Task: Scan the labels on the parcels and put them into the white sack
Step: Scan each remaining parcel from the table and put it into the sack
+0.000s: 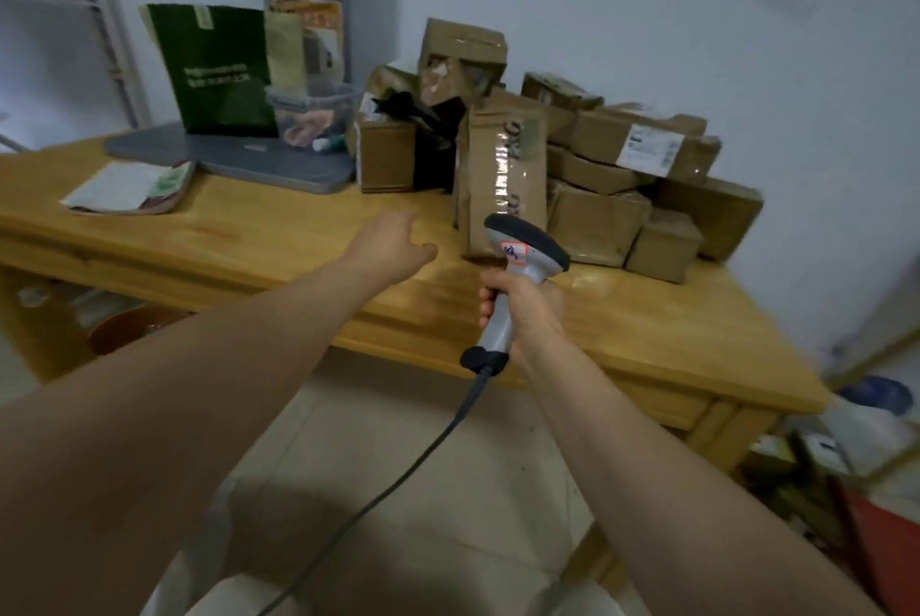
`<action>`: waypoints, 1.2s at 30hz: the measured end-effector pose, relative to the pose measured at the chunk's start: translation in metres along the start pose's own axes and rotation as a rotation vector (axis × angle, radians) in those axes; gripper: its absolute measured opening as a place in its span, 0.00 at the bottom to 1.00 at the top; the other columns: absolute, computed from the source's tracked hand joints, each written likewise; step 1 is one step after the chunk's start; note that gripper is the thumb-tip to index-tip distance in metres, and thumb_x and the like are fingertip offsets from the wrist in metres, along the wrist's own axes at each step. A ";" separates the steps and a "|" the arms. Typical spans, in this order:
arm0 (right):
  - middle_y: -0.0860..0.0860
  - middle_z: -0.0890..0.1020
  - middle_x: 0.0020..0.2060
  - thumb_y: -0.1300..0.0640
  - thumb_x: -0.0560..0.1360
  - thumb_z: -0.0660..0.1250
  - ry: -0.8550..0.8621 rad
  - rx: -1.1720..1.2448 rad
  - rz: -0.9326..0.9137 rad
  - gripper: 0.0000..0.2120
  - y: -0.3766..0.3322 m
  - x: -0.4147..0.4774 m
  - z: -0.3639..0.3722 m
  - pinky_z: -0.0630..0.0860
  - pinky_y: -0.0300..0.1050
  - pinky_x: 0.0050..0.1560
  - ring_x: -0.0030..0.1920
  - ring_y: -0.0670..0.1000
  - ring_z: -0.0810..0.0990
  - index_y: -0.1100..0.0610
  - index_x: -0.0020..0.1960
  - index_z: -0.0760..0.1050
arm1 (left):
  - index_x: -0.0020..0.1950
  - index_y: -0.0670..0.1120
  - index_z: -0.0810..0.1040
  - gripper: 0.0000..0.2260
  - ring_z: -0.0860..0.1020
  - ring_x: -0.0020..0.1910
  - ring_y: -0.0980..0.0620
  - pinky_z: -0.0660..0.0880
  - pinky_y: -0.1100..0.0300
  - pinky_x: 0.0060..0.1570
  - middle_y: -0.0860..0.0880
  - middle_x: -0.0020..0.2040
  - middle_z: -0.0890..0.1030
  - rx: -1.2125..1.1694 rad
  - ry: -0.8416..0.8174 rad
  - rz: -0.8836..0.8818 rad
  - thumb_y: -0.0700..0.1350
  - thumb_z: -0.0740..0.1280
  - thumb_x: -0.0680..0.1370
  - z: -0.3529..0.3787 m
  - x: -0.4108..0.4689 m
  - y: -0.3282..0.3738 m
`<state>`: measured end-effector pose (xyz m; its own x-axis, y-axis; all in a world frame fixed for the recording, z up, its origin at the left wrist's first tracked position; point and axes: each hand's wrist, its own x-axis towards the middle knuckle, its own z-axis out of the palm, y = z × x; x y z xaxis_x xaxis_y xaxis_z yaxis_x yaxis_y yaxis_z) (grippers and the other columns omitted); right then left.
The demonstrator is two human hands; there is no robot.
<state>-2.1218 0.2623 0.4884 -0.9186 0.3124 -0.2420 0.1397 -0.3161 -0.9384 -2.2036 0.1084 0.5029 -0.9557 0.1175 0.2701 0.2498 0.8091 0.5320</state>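
A heap of brown cardboard parcels (602, 167) fills the right half of the wooden table (249, 237). One tall taped parcel (503, 172) stands upright at the front of the heap. My right hand (527, 311) grips the handle of a grey corded barcode scanner (522, 257), whose head is just in front of the tall parcel. My left hand (393, 242) reaches over the table, empty, with relaxed fingers, a little left of the tall parcel. At the bottom edge lies something white (224, 600) that may be the sack; I cannot tell.
A grey laptop (234, 157), a dark green paper bag (214, 67), a clear plastic box (313, 112) and a stack of papers (129, 187) sit on the table's left part. Clutter and boxes (816, 461) lie on the floor at the right.
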 end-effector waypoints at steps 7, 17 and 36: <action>0.52 0.81 0.41 0.59 0.67 0.76 0.096 0.212 -0.059 0.17 -0.038 0.066 -0.046 0.77 0.47 0.45 0.42 0.51 0.80 0.58 0.53 0.76 | 0.69 0.39 0.66 0.27 0.73 0.61 0.40 0.70 0.55 0.50 0.39 0.65 0.70 -0.097 0.000 -0.077 0.50 0.69 0.75 0.039 0.058 0.076; 0.49 0.82 0.46 0.61 0.69 0.72 -0.124 0.181 -0.145 0.07 -0.047 0.126 -0.043 0.75 0.48 0.52 0.49 0.52 0.78 0.55 0.46 0.82 | 0.68 0.41 0.68 0.21 0.75 0.60 0.43 0.74 0.50 0.59 0.43 0.61 0.76 -0.470 0.026 -0.265 0.45 0.67 0.77 0.062 0.073 0.090; 0.49 0.85 0.44 0.65 0.68 0.73 -0.272 0.161 -0.290 0.10 -0.018 0.031 0.027 0.78 0.46 0.47 0.49 0.51 0.82 0.54 0.47 0.82 | 0.59 0.52 0.68 0.18 0.68 0.36 0.53 0.62 0.58 0.30 0.50 0.41 0.72 -0.776 -0.017 -0.573 0.58 0.67 0.75 -0.022 -0.001 0.018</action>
<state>-2.1631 0.2534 0.5040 -0.9783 0.1681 0.1208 -0.1788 -0.3922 -0.9024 -2.1949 0.1098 0.5300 -0.9653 -0.1637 -0.2035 -0.2271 0.1410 0.9636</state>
